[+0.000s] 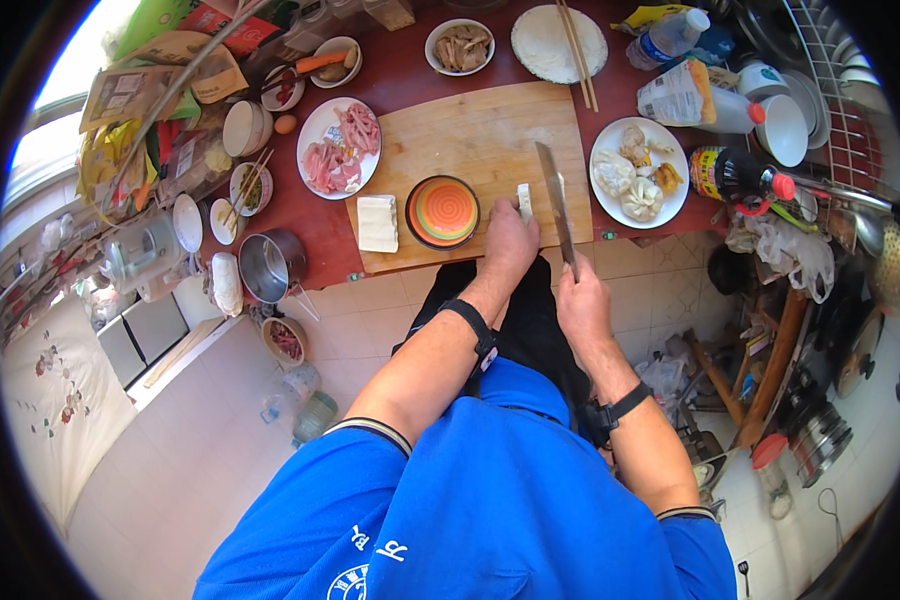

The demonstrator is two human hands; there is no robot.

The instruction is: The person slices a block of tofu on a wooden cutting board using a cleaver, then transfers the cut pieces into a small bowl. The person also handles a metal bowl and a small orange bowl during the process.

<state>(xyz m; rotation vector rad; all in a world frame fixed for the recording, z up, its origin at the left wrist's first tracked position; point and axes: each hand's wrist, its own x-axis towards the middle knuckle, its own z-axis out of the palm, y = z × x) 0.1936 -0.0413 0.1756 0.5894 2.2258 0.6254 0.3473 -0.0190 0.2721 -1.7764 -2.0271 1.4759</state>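
Observation:
My right hand [583, 296] grips the handle of a kitchen knife [553, 199], its blade pointing away from me over the right side of the wooden cutting board [472, 127]. My left hand [511, 234] is closed around the near end of a narrow white piece, apparently tofu [524, 199], just left of the blade. A bit of white shows past the blade's right edge, mostly hidden. A larger block of tofu [377, 223] lies at the board's near left corner. Between it and my left hand stands an orange-and-green ringed bowl [442, 212].
Left of the board are a plate of sliced raw meat [341, 148], an egg [286, 124] and a saucepan [272, 262]. To the right stand a plate of dumplings or buns [640, 172] and a sauce bottle [739, 176]. Chopsticks [577, 52] cross a flour-filled plate [540, 41].

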